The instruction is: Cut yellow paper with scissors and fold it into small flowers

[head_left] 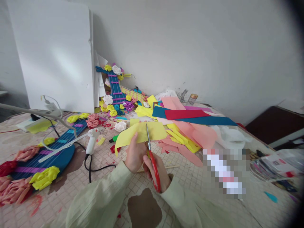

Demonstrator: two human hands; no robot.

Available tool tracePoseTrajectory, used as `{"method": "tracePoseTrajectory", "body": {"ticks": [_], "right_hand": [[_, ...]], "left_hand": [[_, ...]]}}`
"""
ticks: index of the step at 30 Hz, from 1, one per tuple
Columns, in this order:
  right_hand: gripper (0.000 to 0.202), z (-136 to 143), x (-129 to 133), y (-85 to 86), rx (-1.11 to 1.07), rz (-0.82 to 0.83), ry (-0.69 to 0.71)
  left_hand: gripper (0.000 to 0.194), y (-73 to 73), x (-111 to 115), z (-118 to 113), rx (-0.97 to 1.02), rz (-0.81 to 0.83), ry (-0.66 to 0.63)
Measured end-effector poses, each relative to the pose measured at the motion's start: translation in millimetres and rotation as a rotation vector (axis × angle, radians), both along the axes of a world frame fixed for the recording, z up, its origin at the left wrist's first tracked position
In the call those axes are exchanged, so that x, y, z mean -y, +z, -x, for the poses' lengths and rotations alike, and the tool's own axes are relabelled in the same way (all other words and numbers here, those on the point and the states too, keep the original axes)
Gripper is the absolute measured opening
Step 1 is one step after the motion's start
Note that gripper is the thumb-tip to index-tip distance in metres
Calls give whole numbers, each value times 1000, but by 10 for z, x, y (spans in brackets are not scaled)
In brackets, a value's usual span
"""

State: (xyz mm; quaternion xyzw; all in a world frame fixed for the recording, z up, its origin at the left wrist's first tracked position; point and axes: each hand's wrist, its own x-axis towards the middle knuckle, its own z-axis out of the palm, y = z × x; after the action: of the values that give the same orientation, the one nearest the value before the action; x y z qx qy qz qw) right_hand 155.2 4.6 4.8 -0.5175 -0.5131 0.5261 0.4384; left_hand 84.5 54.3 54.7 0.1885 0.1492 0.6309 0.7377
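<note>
My left hand (133,155) is closed on a yellow strip of crepe paper (133,134), its thumb on top near the strip's lower edge. The strip spreads out to both sides above the table, with its left end drooping. In my right hand (158,171) is a pair of scissors (155,169) with red handles. Their blades point away from me and lie across the middle of the strip. The lower blade is hidden, so how far they are parted cannot be told. My two hands are close together, the right one slightly nearer to me.
A white glue gun (91,142) with a black cord stands left of my hands. Beyond it lies a blue guitar shape (64,158) with paper flowers. Coloured crepe strips (194,118) are piled at the back right. A white board (54,57) leans on the wall.
</note>
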Motion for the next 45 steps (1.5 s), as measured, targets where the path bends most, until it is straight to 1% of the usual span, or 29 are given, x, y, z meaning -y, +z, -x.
{"method": "tracePoseTrajectory", "body": {"ticks": [6,13,21,27,32,36,45], "right_hand": [[35,5,-3,-3,9,-2,-5],[36,12,-7,-14,-1,19,-24],[37,32,5,35,-33,50,-40],[36,36,3,36,-47,74,-39],[37,38,2,64,-48,73,-37],[38,45,7,82,-65,89,-38],[39,45,21,34,-88,85,-17]], "left_hand": [[30,-14,-1,6,20,-46,-14],[31,-30,-3,7,1,-23,-32],[31,-19,-9,9,15,-63,-33],[30,-7,10,15,23,-55,-17],[32,-21,5,26,-17,-62,-28],[33,-27,1,23,-9,-88,-29],[36,-75,-29,10,27,-83,-57]]}}
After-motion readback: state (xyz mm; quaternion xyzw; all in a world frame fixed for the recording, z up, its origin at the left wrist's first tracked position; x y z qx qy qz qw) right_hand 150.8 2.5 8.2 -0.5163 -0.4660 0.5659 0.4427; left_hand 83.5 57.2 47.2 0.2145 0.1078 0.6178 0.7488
